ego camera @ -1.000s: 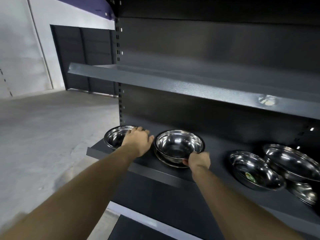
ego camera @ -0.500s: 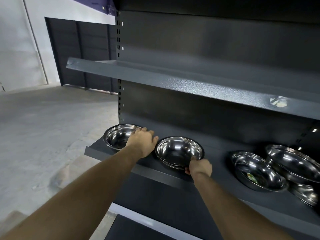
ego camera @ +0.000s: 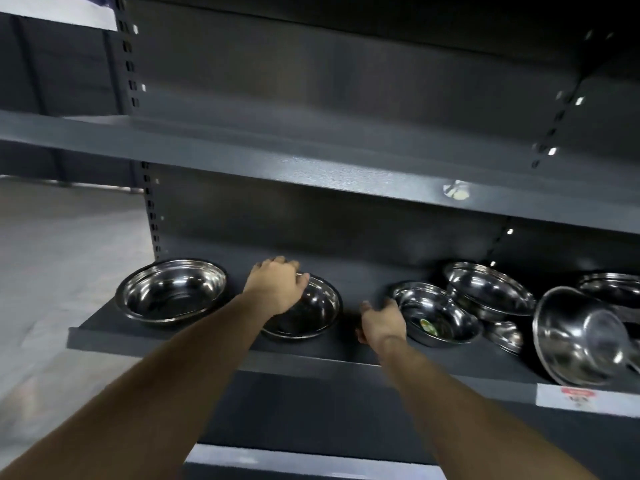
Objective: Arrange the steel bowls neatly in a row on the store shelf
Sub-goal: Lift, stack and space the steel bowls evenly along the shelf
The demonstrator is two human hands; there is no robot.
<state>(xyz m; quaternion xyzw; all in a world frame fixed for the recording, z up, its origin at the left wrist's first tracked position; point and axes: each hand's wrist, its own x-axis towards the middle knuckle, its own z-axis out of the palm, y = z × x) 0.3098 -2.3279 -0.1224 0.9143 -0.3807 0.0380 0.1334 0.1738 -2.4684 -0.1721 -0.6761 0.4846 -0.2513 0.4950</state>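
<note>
left hand [ego camera: 275,289] curled, right hand [ego camera: 382,323] loosely open

Dark grey metal shelving unit [ego camera: 346,98], filling most of the view, with a plain back panel. Upper shelf [ego camera: 277,161] running across the frame, slanting down toward the right, a pale glossy reflection [ego camera: 457,192] on its front edge. Slotted uprights [ego camera: 130,64] at the left and at the right [ego camera: 554,123], small bright glints beside the slots. White price label [ego camera: 585,396] with a red mark, blurred, on the lip of the lower shelf at far right. Pale grey concrete floor [ego camera: 62,271] to the left. Beyond it, a dark panelled wall [ego camera: 52,64] under a white band [ego camera: 52,8]. Dim, even light.
</note>
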